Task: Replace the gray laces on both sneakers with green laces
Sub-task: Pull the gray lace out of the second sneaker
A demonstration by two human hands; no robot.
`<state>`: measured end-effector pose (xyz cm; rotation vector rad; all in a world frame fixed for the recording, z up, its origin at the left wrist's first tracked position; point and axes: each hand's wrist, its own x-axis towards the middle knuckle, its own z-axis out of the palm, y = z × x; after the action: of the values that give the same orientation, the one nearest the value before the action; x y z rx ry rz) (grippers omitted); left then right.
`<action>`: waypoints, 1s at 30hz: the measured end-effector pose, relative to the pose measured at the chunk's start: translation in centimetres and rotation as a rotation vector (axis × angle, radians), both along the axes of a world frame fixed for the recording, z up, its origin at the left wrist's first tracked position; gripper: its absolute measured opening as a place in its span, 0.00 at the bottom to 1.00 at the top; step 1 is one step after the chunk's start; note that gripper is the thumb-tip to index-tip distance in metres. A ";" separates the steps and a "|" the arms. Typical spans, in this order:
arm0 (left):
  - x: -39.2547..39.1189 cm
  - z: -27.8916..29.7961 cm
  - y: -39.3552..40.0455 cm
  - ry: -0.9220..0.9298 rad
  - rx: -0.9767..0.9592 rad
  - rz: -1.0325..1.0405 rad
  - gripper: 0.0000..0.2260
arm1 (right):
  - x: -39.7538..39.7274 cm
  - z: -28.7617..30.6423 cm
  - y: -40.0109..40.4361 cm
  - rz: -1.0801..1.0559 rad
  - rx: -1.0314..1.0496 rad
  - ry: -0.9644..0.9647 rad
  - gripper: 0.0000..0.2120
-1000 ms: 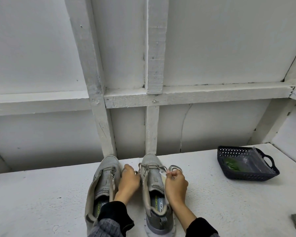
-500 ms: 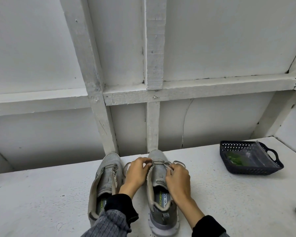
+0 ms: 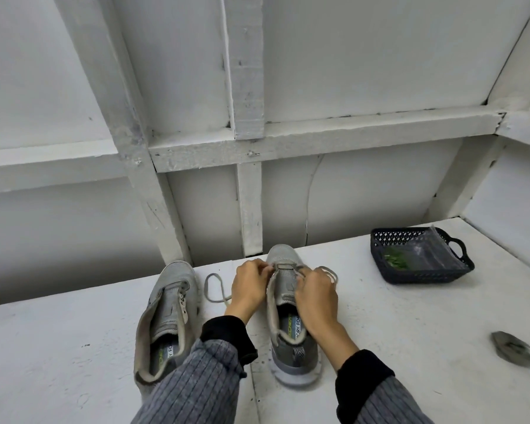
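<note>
Two gray sneakers stand side by side on the white table, toes pointing away from me. The left sneaker point(image 3: 169, 313) shows no lace in its eyelets. On the right sneaker point(image 3: 285, 304) a gray lace point(image 3: 214, 289) runs only through the eyelets nearest the toe; one end loops on the table to its left, the other curls by its right side. My left hand point(image 3: 248, 286) pinches the lace at the left eyelet. My right hand point(image 3: 315, 292) pinches it at the right eyelet. Green laces point(image 3: 395, 261) lie in a dark basket point(image 3: 423, 276) at the right.
A clear plastic bag point(image 3: 432, 252) also sits in the basket. A coiled gray lace point(image 3: 513, 348) lies near the table's right edge. A white framed wall rises just behind the sneakers, and a side wall closes the right.
Both hands have moved forward from the middle of the right sneaker to the eyelets nearest its toe. More gray lace now lies loose in a loop on the table to the left.
</note>
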<state>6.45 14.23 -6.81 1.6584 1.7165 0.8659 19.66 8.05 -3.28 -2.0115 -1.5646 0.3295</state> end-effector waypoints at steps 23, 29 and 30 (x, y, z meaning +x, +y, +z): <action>-6.1 7.7 1.2 -1.002 0.281 0.629 0.13 | -0.8 -1.0 1.0 0.096 -0.076 0.084 0.13; -4.9 5.3 0.5 -0.107 0.127 0.107 0.08 | -0.8 -1.2 1.1 0.096 -0.079 0.064 0.13; -4.2 4.6 0.6 0.055 0.106 0.024 0.09 | -0.8 -1.2 1.1 0.096 -0.080 0.057 0.13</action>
<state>2.28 14.78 -2.17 1.7489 1.7574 0.9452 18.82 9.16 -4.51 -1.9723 -1.6391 0.4901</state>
